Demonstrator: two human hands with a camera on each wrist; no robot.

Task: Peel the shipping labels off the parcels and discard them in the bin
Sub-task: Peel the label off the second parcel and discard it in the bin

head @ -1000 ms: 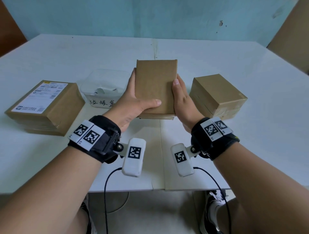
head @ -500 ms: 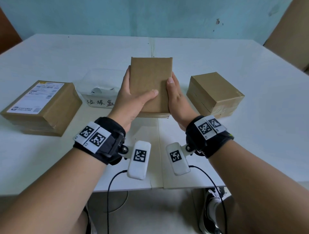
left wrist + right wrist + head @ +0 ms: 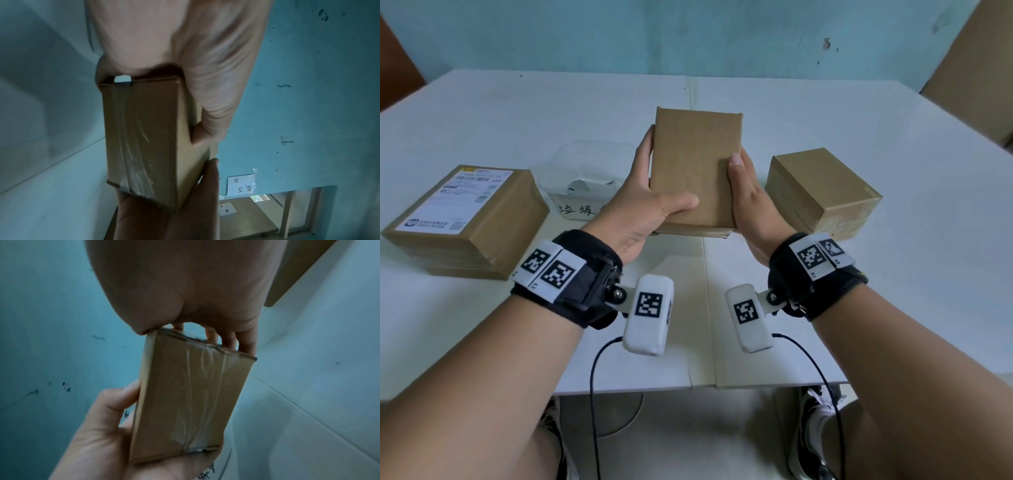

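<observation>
Above bench (image 3: 859,308): plain brown cardboard parcel (image 3: 697,164) — held up
Left hand (image 3: 643,209): thumb and fingers clasp it
Right hand (image 3: 751,202): clasps opposite edge

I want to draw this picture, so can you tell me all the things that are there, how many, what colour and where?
held parcel: one, brown cardboard, no label on the side we see, above the table's middle, between both hands.
labelled parcel: one, brown with a white shipping label on top, on the table at the left.
plain parcel: one, brown, taped, no label showing, on the table at the right.
bin: one, clear plastic with handwriting on its front, behind the left hand; white scraps inside.
table: one, white.
wall: one, blue-green, behind the table.
wrist cameras: two, white on black straps.
hands: two; left hand and right hand grip the held parcel's sides.
</observation>
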